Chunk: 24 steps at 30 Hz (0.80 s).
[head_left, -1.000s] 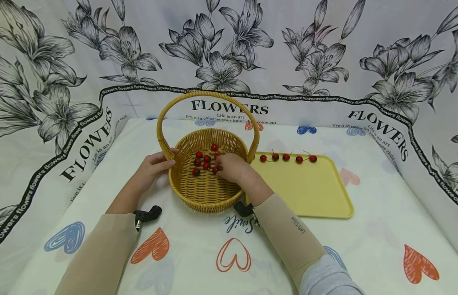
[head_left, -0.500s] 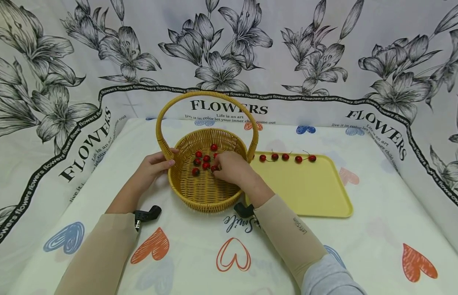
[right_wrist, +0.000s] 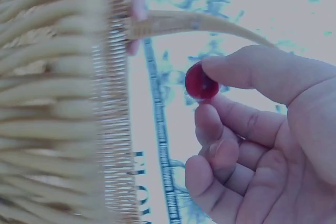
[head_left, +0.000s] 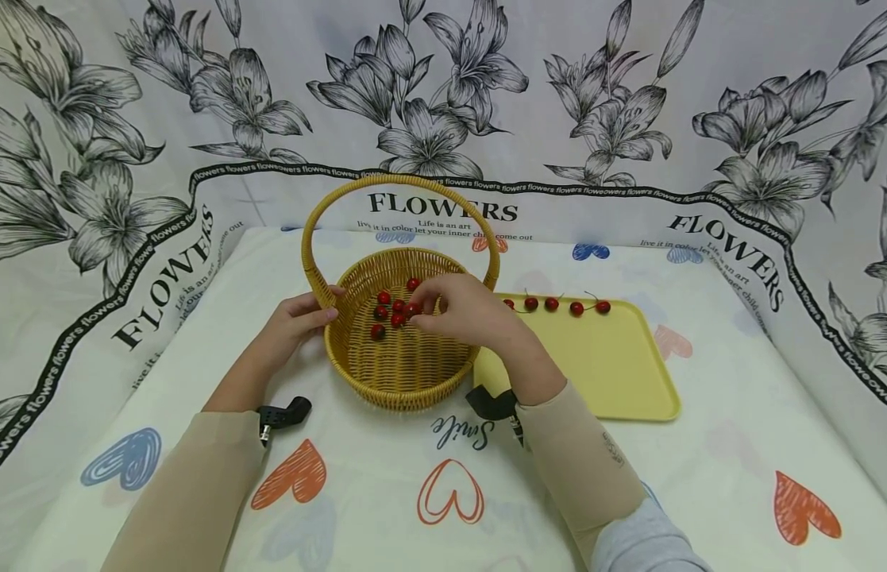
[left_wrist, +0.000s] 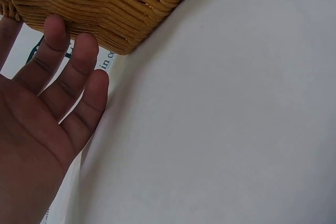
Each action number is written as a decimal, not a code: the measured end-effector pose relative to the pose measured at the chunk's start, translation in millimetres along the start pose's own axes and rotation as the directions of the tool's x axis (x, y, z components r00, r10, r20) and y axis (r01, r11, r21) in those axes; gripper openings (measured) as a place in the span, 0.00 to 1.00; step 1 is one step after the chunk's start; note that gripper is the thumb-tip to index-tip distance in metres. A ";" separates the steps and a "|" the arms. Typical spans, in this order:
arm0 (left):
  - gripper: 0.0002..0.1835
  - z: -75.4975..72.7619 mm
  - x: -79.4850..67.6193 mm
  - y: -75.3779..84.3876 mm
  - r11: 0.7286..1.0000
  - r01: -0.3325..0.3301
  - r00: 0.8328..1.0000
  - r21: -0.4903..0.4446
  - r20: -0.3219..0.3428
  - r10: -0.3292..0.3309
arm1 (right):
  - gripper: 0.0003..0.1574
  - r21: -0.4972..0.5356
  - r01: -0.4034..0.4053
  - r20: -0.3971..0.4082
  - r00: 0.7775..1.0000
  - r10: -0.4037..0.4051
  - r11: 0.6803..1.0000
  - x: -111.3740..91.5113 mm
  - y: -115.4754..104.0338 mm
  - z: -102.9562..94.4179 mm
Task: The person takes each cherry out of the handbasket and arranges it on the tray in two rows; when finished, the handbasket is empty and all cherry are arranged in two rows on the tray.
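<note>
A round yellow wicker basket (head_left: 400, 393) with a tall arched handle (head_left: 407, 182) stands at the middle of the table, several red cherries (head_left: 378, 332) inside. My left hand (head_left: 295, 324) holds the basket's left side at the foot of the handle, thumb in front. In the left wrist view the other fingers (left_wrist: 71, 80) lie loosely beside the outer wall. Over the basket, thumb and forefinger of my right hand (head_left: 468, 314) pinch one cherry (right_wrist: 194, 81). Its remaining fingers are curled below the cherry in the right wrist view.
To the right of the basket lies a yellow rectangular tray (head_left: 593, 365). Several stemmed cherries (head_left: 552, 303) form a row along its far edge. A white heart-print cloth (head_left: 372, 485) covers the table, and a flower-print curtain (head_left: 543, 103) rises behind.
My right hand has risen from the basket's bottom and shifted slightly right, with a cherry between the fingertips. The left hand keeps its place on the basket.
</note>
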<state>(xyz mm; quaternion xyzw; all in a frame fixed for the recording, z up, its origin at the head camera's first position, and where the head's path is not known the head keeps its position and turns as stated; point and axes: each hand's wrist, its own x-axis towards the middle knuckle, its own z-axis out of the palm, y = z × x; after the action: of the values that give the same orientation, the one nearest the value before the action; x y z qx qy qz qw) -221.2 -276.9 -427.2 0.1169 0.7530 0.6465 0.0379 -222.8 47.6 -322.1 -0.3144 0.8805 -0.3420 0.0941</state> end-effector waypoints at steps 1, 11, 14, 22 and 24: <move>0.25 0.0 0.2 0.1 1.000 0.000 1.000 -0.001 0.001 0.000 | 0.12 0.018 0.007 -0.005 1.000 -0.006 1.000 -2.6 -0.9 -3.5; 0.25 0.5 0.6 -0.7 1.000 -0.002 1.000 -0.005 -0.001 0.002 | 0.14 0.172 0.061 -0.062 0.997 -0.051 0.983 -27.9 -1.9 -36.4; 0.26 0.3 0.1 0.0 1.000 0.006 1.000 0.002 -0.001 -0.006 | 0.13 0.192 0.083 -0.087 0.994 -0.068 0.978 -35.0 0.4 -45.3; 0.26 0.1 1.3 -0.6 1.000 0.011 1.000 0.009 0.000 -0.011 | 0.14 0.245 0.131 -0.161 0.983 -0.093 0.961 -56.6 4.2 -70.6; 0.26 0.2 1.5 -0.6 1.000 0.008 1.000 0.010 -0.001 -0.008 | 0.15 0.280 0.121 -0.171 0.982 -0.075 0.952 -62.2 6.2 -76.5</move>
<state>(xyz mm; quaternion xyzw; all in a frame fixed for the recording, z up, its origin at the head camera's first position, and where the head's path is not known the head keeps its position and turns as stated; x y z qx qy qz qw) -222.7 -276.5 -427.6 0.1138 0.7568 0.6425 0.0397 -206.1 131.1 -272.0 -0.3125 0.8089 -0.4954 0.0516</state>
